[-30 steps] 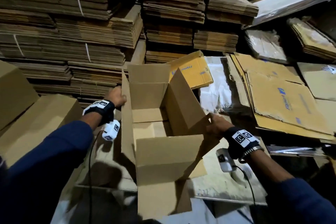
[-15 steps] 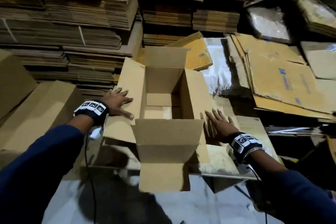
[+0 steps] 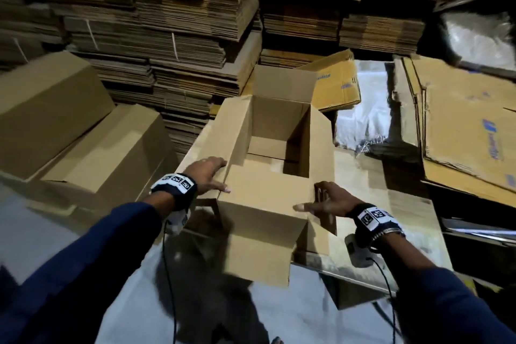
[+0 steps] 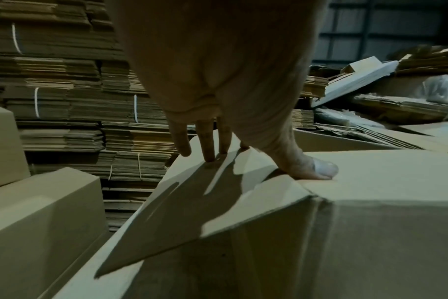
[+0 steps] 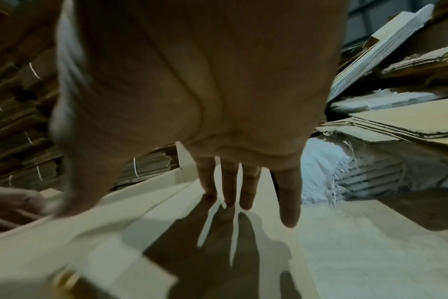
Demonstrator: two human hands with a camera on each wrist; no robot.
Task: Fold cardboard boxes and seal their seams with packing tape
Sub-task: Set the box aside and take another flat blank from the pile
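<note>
A plain brown cardboard box (image 3: 265,220) stands upright and open on the work surface. Its far flap (image 3: 282,81) stands up, and the near flap (image 3: 268,184) lies folded in over the opening. My left hand (image 3: 220,176) rests on the spread left flap (image 4: 192,192), fingers (image 4: 208,149) straight, thumb pressing the near flap's corner. My right hand (image 3: 312,200) lies with straight fingers (image 5: 229,188) over the right flap (image 3: 321,134), its thumb on the near flap. No tape is in view.
Made-up brown boxes (image 3: 83,148) sit at the left. Tall stacks of flat cardboard (image 3: 181,36) fill the back. Flattened yellowish cartons (image 3: 460,134) and white plastic sacking (image 3: 363,109) lie to the right. The work surface (image 3: 396,232) ends near me, with grey floor (image 3: 42,232) below.
The box went from tilted to standing upright. Both hands slid from the side flaps toward me, and the near flap has been folded in under my thumbs.
</note>
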